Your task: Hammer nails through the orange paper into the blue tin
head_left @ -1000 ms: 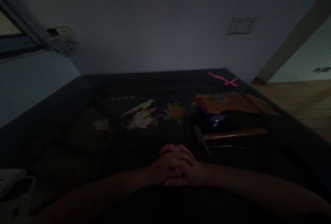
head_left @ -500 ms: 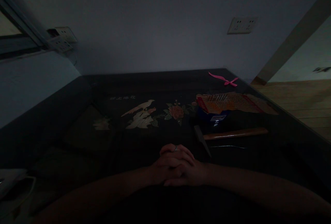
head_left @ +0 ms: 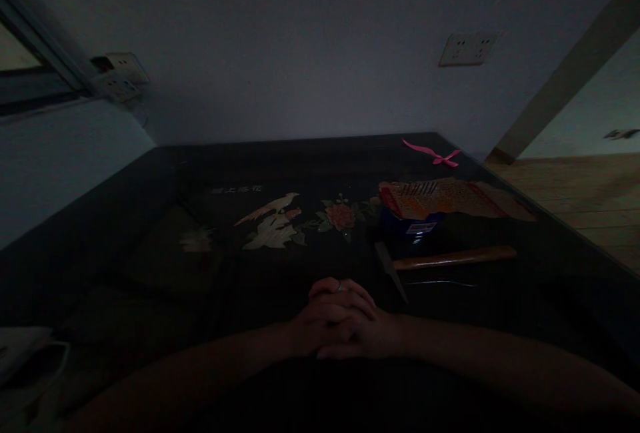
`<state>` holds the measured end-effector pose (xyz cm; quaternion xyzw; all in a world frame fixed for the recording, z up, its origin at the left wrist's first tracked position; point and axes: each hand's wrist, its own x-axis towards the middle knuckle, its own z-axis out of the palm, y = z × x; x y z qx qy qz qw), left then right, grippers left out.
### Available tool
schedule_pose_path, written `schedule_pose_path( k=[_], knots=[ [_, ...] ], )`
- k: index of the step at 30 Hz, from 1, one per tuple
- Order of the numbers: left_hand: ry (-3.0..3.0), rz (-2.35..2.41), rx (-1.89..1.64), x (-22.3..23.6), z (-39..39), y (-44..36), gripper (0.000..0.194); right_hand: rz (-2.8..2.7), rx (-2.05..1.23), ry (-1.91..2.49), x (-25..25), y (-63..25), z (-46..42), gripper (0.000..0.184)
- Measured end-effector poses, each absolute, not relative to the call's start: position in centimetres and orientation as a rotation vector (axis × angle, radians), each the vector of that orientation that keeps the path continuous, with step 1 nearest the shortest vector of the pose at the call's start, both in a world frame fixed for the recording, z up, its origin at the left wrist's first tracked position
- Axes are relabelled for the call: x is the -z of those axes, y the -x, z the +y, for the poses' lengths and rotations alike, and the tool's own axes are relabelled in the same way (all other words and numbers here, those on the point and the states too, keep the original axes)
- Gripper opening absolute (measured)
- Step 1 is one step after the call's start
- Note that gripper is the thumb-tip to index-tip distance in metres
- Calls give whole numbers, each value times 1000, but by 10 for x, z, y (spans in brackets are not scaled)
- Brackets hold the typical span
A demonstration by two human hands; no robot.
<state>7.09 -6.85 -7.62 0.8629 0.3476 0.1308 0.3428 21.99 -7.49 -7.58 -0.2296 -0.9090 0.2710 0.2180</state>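
My left hand point(head_left: 317, 326) and my right hand point(head_left: 367, 334) lie clasped together on the dark table point(head_left: 150, 233), close to its near edge. The fingers are folded over one another, and nothing shows between them. A ring glints on one finger at the top of the clasp. Closest to my right hand is a hammer point(head_left: 450, 258) with a wooden handle, lying flat with its dark head pointing toward me. A thin metal wire point(head_left: 440, 283) lies just in front of the handle.
A blue tin point(head_left: 413, 226) stands behind the hammer under an orange patterned sheet point(head_left: 453, 198). A pink ribbon point(head_left: 434, 153) lies at the far right corner. The tabletop bears a bird-and-flower inlay point(head_left: 280, 221). A white object point(head_left: 23, 353) sits at the near left. The room is very dim.
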Motion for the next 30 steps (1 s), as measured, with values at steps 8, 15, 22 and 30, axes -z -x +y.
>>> schedule_pose_path(
  k=[8, 15, 22, 30],
  knots=[
    [-2143, 775, -361, 80, -67, -76, 28, -2530, -758, 620, 74, -220, -75, 57],
    [-2125, 792, -389, 82, -69, -73, 32, -2541, -751, 631, 74, -220, -75, 56],
    [-2093, 800, -402, 80, -68, -74, 21, -2565, -763, 627, 74, -220, -75, 47],
    [-2000, 873, -373, 75, -71, -71, 25, -2550, -790, 639, 75, -220, -75, 51]
  ],
)
